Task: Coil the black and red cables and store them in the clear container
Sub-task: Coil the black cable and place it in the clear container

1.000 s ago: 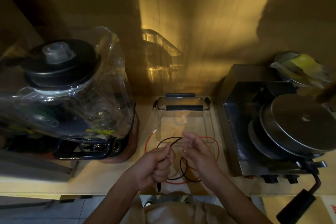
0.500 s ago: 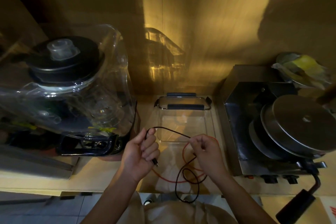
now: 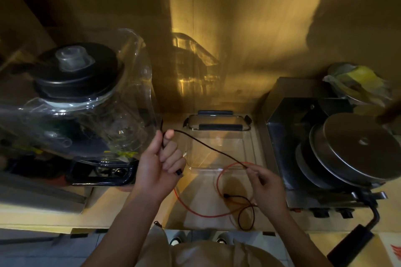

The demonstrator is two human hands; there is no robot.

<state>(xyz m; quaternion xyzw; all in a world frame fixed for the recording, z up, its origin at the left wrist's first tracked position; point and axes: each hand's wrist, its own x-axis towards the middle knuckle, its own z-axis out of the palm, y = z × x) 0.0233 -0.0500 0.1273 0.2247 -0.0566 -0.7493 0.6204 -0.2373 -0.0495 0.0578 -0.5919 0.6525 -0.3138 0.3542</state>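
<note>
My left hand [image 3: 159,163] is closed around one end of the black cable [image 3: 208,146], whose plug pokes out below my fingers. The cable runs taut across the clear container [image 3: 251,149] to my right hand [image 3: 265,186], which pinches it between the fingertips. Its loose end curls on the counter below my right hand. The red cable [image 3: 202,214] lies in a loop on the counter in front of the container, partly under my right hand. The container stands open, and its lid with dark clips [image 3: 218,122] leans at its far edge.
A large blender under clear plastic wrap [image 3: 82,106] crowds the left side. A steel appliance with round plates [image 3: 347,147] and a black handle [image 3: 355,238] fills the right. A bowl with a yellow bag [image 3: 358,84] sits behind it. The wall is close behind.
My hands have moved apart, stretching the black cable into a straight line over the container. My left hand rose toward the blender; the slack loop near the counter edge has shrunk.
</note>
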